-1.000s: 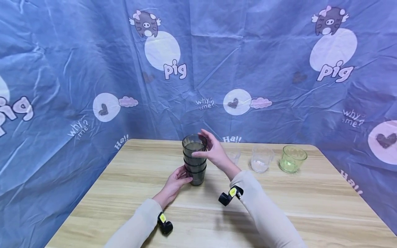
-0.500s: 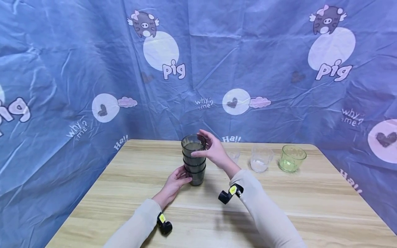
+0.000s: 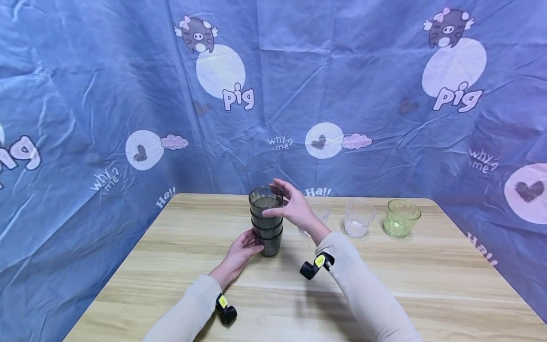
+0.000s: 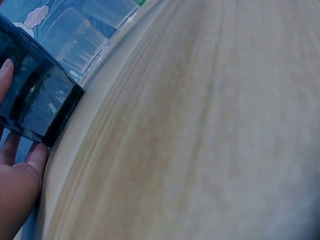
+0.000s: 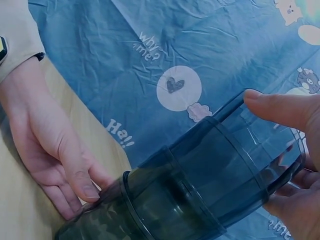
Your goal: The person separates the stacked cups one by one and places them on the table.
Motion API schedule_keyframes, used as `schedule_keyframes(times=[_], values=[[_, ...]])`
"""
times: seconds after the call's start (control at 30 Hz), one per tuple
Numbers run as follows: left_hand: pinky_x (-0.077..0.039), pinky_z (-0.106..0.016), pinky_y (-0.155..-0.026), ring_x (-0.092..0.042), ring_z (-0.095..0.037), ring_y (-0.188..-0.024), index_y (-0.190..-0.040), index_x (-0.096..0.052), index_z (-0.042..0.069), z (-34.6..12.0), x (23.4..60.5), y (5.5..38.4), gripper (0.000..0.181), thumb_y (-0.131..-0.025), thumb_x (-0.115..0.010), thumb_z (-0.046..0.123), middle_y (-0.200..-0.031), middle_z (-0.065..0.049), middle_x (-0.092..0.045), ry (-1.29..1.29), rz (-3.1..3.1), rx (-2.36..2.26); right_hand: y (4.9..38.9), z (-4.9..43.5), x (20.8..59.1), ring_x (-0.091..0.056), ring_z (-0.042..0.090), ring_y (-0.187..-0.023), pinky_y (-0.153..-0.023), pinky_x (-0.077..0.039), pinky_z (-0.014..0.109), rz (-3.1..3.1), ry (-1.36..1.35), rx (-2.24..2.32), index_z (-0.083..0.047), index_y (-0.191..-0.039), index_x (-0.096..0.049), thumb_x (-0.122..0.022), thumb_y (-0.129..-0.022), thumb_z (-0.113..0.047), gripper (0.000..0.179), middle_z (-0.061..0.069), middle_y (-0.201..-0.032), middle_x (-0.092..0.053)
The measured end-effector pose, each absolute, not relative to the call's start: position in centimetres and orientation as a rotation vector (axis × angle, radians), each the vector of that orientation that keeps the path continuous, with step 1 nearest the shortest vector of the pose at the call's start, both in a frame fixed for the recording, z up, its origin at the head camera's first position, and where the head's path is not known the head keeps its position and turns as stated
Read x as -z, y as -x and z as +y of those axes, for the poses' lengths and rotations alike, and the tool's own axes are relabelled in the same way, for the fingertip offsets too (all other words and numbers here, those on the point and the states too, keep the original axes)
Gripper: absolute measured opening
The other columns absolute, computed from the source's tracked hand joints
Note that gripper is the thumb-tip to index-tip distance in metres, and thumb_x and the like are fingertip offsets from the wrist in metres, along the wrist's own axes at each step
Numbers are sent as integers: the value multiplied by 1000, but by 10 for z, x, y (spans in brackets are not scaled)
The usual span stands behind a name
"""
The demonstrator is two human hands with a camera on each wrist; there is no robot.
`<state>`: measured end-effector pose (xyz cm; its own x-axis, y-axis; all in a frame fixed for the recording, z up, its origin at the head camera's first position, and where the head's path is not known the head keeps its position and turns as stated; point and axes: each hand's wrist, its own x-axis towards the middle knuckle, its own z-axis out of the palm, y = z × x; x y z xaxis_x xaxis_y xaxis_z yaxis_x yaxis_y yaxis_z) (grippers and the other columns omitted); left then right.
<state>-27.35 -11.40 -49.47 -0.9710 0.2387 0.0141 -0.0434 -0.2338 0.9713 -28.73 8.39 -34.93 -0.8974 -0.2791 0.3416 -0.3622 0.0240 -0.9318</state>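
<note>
An upright stack of several dark grey see-through cups [image 3: 267, 221] stands on the wooden table. Near its foot, my left hand [image 3: 237, 256] holds the lowest cup from the left, thumb in front and fingers behind. My right hand [image 3: 295, 209] grips the top cup from the right, its thumb on the near side and its fingers round the far side. In the right wrist view the nested rims of the stack [image 5: 190, 185] show between both hands. The left wrist view shows the bottom cup [image 4: 42, 100] on the tabletop with fingers [image 4: 37, 157] beside its base.
Right of the stack, a row of cups stands along the table's back: a clear cup [image 3: 321, 213] partly behind my right wrist, another clear cup [image 3: 359, 221], and a green cup [image 3: 400, 219]. A blue printed cloth [image 3: 290, 85] hangs behind the table [image 3: 179, 223].
Both hands keep their hold on the stack, which stays in place. The whole head view has shifted very slightly.
</note>
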Motion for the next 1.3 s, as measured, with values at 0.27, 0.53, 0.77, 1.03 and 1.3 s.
schedule_keyframes(times=[0.27, 0.53, 0.77, 1.03, 1.3], values=[[-46, -28, -100, -42, -37, -133, -147, -33, -11, -114, 494, 272, 67, -87, -63, -10, -148, -30, -40, -231, 1828, -2329, 288, 84, 349, -47, 35, -132, -110, -39, 40, -2211, -701, -2021, 5, -149, -36, -83, -70, 10, 93, 22, -145, -48], [-45, -28, -101, -41, -37, -134, -148, -32, -10, -114, 493, 270, 67, -88, -61, -11, -149, -30, -38, -212, 1817, -2317, 285, 84, 348, -44, 34, -136, -112, -37, 39, -2258, -640, -2060, 5, -151, -33, -84, -70, 6, 96, 23, -149, -44], [-45, -30, -103, -43, -36, -132, -148, -32, -10, -115, 494, 270, 68, -87, -62, -11, -149, -30, -38, -220, 1815, -2310, 288, 87, 345, -57, 31, -122, -105, -45, 38, -2387, -563, -1986, 5, -145, -44, -88, -68, -3, 88, 20, -137, -57], [-45, -28, -101, -43, -36, -132, -148, -31, -10, -116, 494, 271, 69, -87, -62, -11, -149, -30, -38, -229, 1808, -2308, 291, 86, 341, -63, 32, -111, -98, -50, 39, -2387, -552, -1963, 5, -136, -54, -90, -63, -1, 82, 21, -125, -64], [-43, -34, -105, -41, -38, -134, -148, -32, -10, -115, 490, 271, 69, -87, -62, -10, -149, -30, -38, -232, 1831, -2302, 292, 86, 338, -62, 32, -115, -99, -50, 37, -2342, -546, -2008, 8, -134, -54, -87, -65, 3, 77, 22, -126, -64]])
